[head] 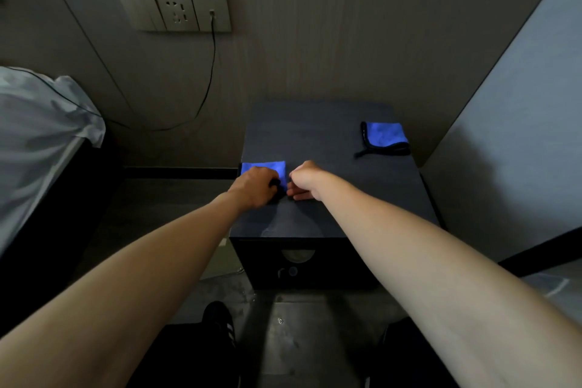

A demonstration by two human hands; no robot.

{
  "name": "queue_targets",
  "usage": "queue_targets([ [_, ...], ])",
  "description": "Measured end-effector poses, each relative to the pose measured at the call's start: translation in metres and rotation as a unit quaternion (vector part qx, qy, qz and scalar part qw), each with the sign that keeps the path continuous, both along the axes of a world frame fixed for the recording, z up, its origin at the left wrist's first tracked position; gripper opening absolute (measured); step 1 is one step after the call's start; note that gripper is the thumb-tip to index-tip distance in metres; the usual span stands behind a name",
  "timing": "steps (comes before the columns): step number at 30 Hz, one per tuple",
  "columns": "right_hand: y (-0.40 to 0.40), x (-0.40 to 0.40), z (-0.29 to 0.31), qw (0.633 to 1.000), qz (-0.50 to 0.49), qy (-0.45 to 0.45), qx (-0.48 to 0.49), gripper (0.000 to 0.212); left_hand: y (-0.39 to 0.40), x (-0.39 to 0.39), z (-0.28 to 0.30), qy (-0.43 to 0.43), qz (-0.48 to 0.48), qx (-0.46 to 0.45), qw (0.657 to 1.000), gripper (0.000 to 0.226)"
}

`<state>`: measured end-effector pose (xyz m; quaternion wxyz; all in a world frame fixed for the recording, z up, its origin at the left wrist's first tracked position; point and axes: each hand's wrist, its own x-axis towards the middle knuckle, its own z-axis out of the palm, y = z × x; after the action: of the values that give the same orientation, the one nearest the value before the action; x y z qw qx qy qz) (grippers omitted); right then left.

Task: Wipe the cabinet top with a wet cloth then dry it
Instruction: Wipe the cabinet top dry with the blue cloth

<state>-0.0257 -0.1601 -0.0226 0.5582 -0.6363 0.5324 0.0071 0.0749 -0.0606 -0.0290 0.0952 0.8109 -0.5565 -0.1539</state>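
Left hand [256, 186] is curled down on the near edge of a folded blue cloth [264, 168], fingers bunched on its black trim — grasping it, pressed to the cabinet top [321, 148]. Right hand [304, 181] sits just right of it, knuckles up, fingers tucked under toward the same cloth edge; can't tell whether it's actually pinching the fabric or only touching it. That cloth lies at the left edge of the top, abt midway between near and far.

A 2nd blue cloth [385, 137], also black-trimmed, lies folded at the far right of the top, well apart from both hands, w/ a loose black strip trailing to its left.

Cabinet is dark, set against the far wall, front face toward the person. On the wall up left: a socket panel [174, 11] w/ a black cable [210, 72] drooping down. White bedding [41, 123] at the left. Dark shoe [219, 323] on the floor, near.
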Motion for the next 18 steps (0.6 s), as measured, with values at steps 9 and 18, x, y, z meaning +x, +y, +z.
queue_targets([
  [9,0.002,-0.03,0.011,0.994,-0.033,-0.019,0.105,0.023,0.005,-0.019,0.024,0.016,-0.051,-0.052,0.997,0.02],
  [18,0.021,-0.051,0.004,0.999,0.02,0.034,-0.032,0.031,0.022,-0.05,0.02,0.084,-0.04,0.006,0.996,0.024],
])
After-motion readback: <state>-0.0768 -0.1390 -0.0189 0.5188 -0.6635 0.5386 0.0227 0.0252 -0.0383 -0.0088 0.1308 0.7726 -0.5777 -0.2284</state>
